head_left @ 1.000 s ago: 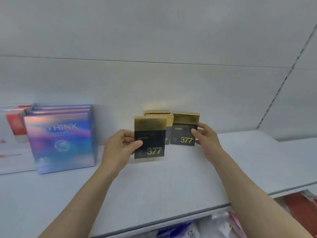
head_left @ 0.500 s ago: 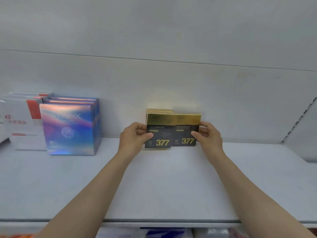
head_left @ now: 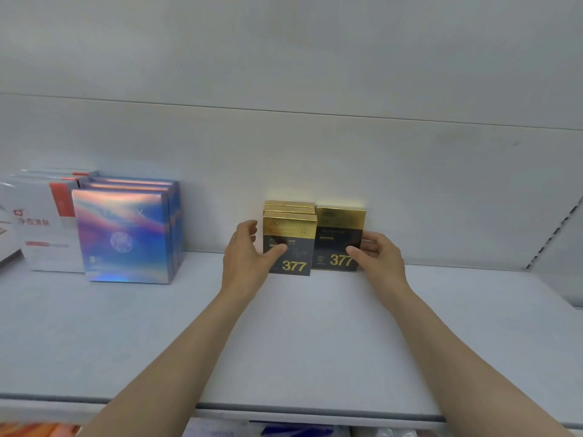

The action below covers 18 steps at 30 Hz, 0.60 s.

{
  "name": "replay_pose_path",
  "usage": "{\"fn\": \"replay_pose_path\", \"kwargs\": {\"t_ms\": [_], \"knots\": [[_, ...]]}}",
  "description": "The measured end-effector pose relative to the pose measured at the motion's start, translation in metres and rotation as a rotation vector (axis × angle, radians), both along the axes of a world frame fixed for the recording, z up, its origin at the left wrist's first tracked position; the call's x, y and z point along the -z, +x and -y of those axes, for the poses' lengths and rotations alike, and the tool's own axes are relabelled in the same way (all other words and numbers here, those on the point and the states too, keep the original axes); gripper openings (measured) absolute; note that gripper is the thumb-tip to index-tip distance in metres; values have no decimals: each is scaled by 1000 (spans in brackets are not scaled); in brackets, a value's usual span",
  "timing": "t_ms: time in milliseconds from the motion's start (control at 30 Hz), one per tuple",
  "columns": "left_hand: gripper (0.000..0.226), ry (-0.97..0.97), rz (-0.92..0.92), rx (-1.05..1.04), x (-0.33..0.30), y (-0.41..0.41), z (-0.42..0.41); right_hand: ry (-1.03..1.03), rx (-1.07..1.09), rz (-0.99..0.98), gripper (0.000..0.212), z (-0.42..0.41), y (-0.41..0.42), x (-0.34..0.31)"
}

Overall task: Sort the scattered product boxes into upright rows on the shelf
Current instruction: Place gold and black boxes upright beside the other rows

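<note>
Here, the left hand (head_left: pixel 249 257) pinches the front gold-and-black box (head_left: pixel 290 244), thumb on its face, fingers curled behind; the right hand (head_left: pixel 377 258) grips the neighbouring box (head_left: pixel 339 239) likewise. Both stand upright (long axis vertical), edges touching, near the back wall (head_left: pixel 315 171) on the white shelf (head_left: pixel 299 335), bare to the right.

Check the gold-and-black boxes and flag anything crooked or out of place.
Nothing stands out. The left box and the right box stand upright side by side near the back wall, the left hand and right hand each gripping one. More gold boxes line up behind.
</note>
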<state>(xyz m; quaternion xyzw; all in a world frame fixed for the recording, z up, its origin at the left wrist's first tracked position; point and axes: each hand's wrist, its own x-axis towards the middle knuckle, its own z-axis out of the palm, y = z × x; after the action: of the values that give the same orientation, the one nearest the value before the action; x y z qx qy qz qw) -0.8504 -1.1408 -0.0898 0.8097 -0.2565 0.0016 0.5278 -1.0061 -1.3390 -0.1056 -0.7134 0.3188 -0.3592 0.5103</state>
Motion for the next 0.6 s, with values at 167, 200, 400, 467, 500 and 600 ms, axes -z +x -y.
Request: {"fn": "replay_pose_path", "kwargs": {"t_ms": [167, 200, 400, 467, 500, 600], "knots": [[105, -25, 266, 55, -13, -5, 7, 13, -2, -12, 37, 0, 2, 3], [104, 1, 384, 68, -16, -5, 8, 15, 1, -14, 37, 0, 2, 3], [68, 182, 663, 107, -26, 8, 17, -10, 14, -42, 32, -2, 5, 2], [67, 185, 666, 105, -26, 11, 19, -30, 18, -59, 31, -3, 6, 0], [68, 178, 671, 105, -25, 12, 19, -36, 19, -66, 30, -3, 7, -1], [69, 178, 679, 105, -24, 11, 19, -32, 22, -73, 29, -4, 9, -3]]}}
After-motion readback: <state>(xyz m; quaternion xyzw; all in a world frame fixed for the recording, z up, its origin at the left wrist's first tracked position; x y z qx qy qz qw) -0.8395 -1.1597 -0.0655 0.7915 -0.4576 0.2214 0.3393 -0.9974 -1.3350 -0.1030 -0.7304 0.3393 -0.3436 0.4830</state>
